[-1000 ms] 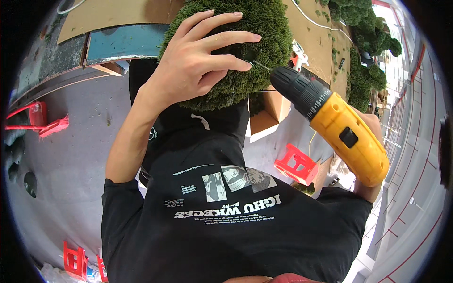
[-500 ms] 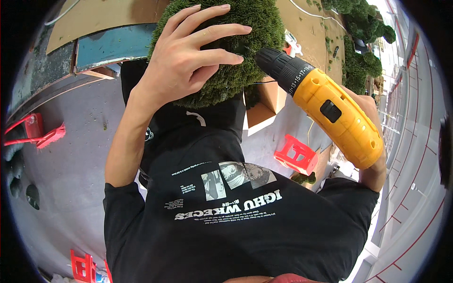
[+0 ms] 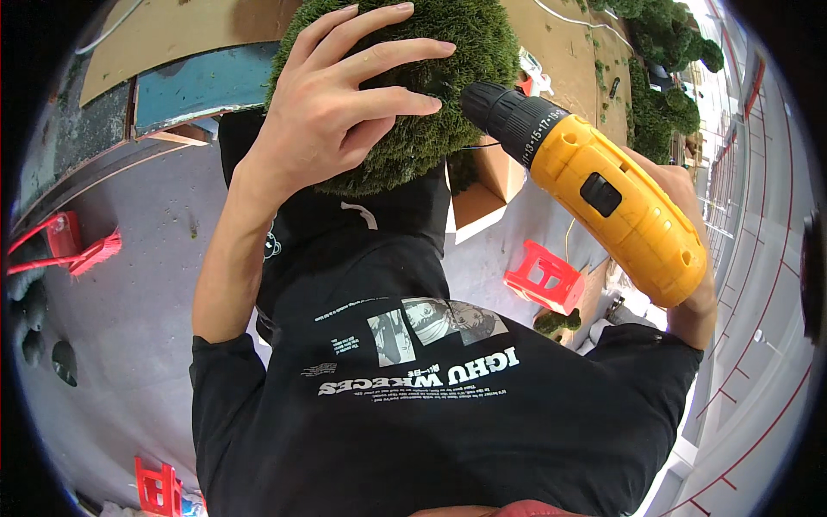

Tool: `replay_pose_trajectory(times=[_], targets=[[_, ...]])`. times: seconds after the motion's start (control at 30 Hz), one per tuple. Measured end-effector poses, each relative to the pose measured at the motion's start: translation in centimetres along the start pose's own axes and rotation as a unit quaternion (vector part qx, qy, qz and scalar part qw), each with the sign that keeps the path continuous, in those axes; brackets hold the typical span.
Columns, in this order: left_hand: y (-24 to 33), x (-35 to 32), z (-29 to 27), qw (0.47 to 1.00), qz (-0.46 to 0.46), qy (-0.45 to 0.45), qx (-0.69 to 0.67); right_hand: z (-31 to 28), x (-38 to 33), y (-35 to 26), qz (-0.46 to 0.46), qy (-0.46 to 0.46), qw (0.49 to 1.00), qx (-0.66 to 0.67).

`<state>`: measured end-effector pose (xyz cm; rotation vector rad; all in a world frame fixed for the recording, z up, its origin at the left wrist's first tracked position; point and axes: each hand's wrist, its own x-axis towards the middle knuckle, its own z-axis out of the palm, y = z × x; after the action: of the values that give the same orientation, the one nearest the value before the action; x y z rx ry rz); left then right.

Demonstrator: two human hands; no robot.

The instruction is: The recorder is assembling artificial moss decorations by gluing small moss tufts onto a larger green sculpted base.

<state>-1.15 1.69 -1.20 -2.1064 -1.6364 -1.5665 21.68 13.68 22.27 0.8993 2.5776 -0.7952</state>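
Apparently mid-drilling, a worker spreads the left hand (image 3: 332,108), its fingers wide, over a bushy green ball (image 3: 487,43) lying beneath them. Just right of the index fingertip, a yellow drill (image 3: 616,202) points its black chuck (image 3: 504,116) at the foliage, held by the right hand (image 3: 672,178), its fingers hidden; the next move seemingly calls for steady aim.

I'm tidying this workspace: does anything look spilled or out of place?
Mildly: loose green bits lie scattered on the brown board, right of the bushy green ball; they look like shed scraps. The yellow drill shows no obvious damage.
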Motion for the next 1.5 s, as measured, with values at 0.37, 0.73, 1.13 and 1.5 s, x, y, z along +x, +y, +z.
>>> replay_pose_trajectory(times=[0.37,0.73,1.13,1.5], targets=[[-0.1,-0.3,0.1,1.000,-0.004,0.004,0.005,-1.3,1.3,-2.6,0.011,-0.008,0.994,-0.107],[-0.6,-0.4,0.3,1.000,0.011,0.024,-0.006,-1.5,1.4,-4.0,0.001,-0.048,0.984,-0.173],[-0.3,-0.3,-0.3,1.000,0.004,0.007,-0.014,-1.7,1.7,-4.9,-0.001,-0.066,0.984,-0.165],[-0.8,-0.8,0.8,0.998,0.014,0.052,-0.014,-1.0,3.7,-3.6,-0.103,-0.068,0.972,-0.198]])
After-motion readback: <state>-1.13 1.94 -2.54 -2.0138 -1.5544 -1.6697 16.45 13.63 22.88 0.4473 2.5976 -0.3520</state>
